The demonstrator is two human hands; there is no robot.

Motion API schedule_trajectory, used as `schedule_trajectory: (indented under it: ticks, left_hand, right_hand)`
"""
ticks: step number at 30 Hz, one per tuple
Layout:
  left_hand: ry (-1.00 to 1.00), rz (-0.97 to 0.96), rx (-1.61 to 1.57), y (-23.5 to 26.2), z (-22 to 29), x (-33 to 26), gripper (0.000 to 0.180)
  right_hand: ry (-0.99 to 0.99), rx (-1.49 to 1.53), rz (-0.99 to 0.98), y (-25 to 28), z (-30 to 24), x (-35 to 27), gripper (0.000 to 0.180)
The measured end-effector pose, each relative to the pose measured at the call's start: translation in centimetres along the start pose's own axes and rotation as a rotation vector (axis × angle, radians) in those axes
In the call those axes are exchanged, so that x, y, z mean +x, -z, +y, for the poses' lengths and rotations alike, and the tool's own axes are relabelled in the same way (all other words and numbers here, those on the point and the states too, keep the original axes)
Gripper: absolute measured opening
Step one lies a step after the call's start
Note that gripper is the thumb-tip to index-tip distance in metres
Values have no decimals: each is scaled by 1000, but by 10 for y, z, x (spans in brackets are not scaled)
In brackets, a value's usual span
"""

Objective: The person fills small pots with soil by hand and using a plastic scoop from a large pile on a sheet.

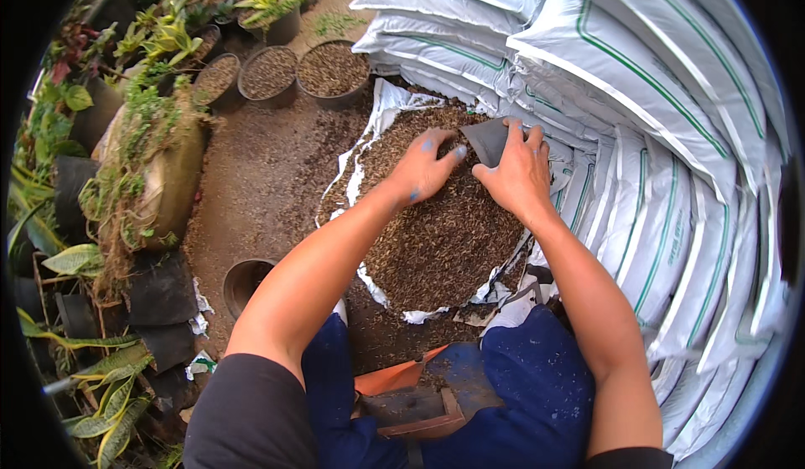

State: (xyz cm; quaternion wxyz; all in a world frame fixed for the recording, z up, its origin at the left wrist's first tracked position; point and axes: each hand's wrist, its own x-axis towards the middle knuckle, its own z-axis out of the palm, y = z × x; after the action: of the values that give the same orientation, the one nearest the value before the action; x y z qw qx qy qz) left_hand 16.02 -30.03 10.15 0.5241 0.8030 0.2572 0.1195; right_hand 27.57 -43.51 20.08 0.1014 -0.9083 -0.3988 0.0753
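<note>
My right hand (pixel 521 169) grips a small black plant pot (pixel 485 140), tilted with its mouth toward the left, over the far side of a heap of brown, coarse potting mix (pixel 419 243). The fingers wrap over the pot's right side, and the thumb lies along its near side. Just left of the pot's mouth, my left hand (pixel 423 167) rests at the mix, thumb apart from its curved fingers. Bluish stains mark both hands. Under the heap lies a torn white sack (pixel 369 280), its ragged edge showing around the mix.
White sacks with green lines (pixel 637 75) are stacked high along the right. Pots filled with mix (pixel 334 71) stand at the back left. Beside my left forearm is an empty black pot (pixel 245 285). Plants (pixel 105 402) and a bulging sack (pixel 172 167) line the left side.
</note>
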Motion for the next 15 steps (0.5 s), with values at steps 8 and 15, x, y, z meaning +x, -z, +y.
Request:
schedule_trajectory:
  ticks: [8,15]
  left_hand:
    - [-72,-55,126,20,19,-65,63]
    - [140,29,441,23,-9,-83,75]
  right_hand:
    - [163,-94,203,49,17,-65,89]
    - [-301,117,182,2,83,-45,96]
